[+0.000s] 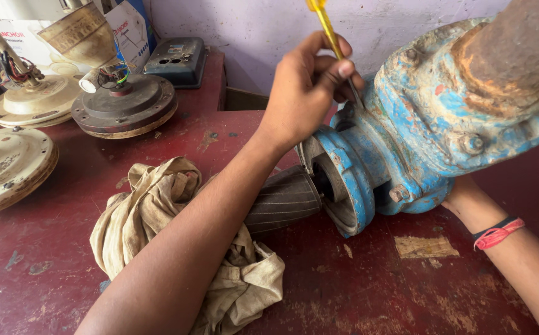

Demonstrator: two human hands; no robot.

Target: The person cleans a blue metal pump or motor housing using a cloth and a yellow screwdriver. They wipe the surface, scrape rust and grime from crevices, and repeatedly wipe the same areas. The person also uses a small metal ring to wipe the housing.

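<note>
Head view: your left hand (303, 87) pinches a yellow-handled screwdriver (334, 43) against the rusty, flaking blue pump (418, 124) at 2 o'clock; your right hand is hidden beneath it, grip unclear; crumpled beige rag (158, 211) at 7.

A single view, from a camera worn on the person's head. It looks steeply down and forward across the red tabletop (368, 291) toward the pale wall (263, 25) at the top of the frame. It sits close: the forearms enter from the bottom edge, and the blue pump (418, 130) fills the upper right.
</note>
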